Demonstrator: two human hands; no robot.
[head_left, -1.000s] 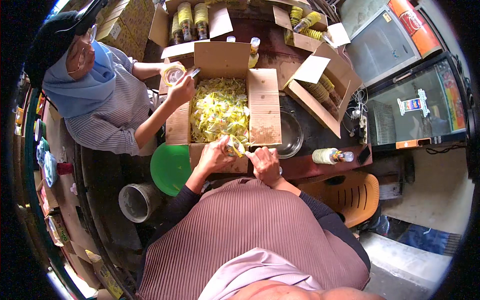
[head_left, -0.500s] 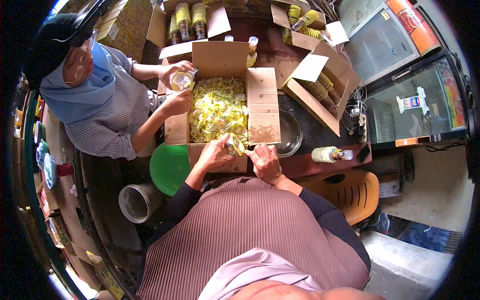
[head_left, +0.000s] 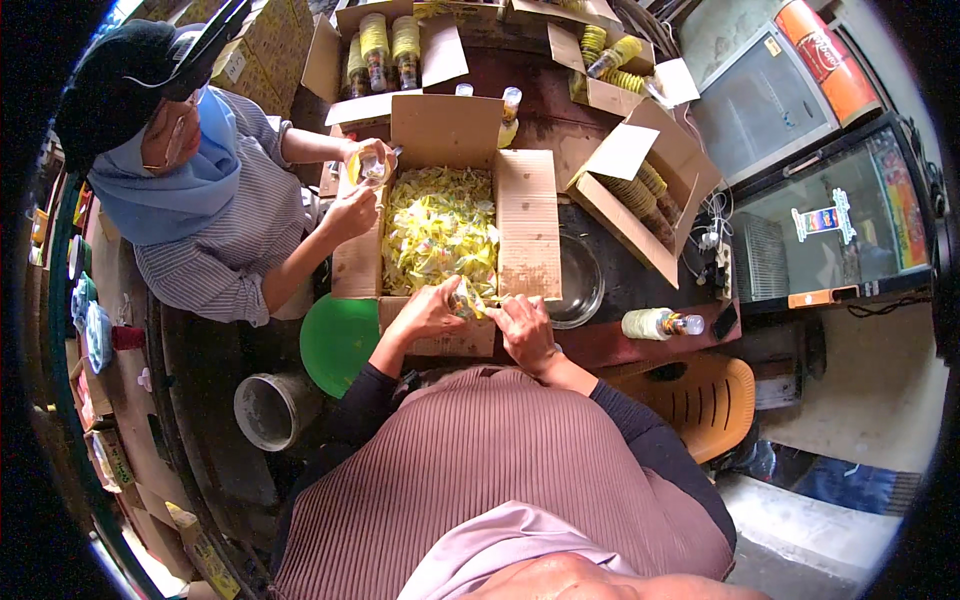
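A cardboard box (head_left: 527,215) stands in front of me with its flaps folded out, filled with a heap of yellow and whitish plastic-looking pieces (head_left: 438,230). Over its near edge, my left hand (head_left: 430,308) has its fingers closed on a small clear and yellow plastic piece (head_left: 464,300). The fingertips of my right hand (head_left: 526,326) are pinched at the right end of the same piece. What exactly the piece is, I cannot make out.
At left a person (head_left: 205,215) handles a clear, yellow-edged container (head_left: 370,168). A green basin (head_left: 335,345) and grey bucket (head_left: 268,412) sit below. Rightward are a glass bowl (head_left: 580,285), a yellow-wrapped bottle (head_left: 655,324), an orange chair (head_left: 715,400) and a box of wrapped stacks (head_left: 635,260).
My hands stay over the box's near edge, with the right fingers shifted slightly on the piece. The other person's hands have tilted the container. The whole view has shifted a little.
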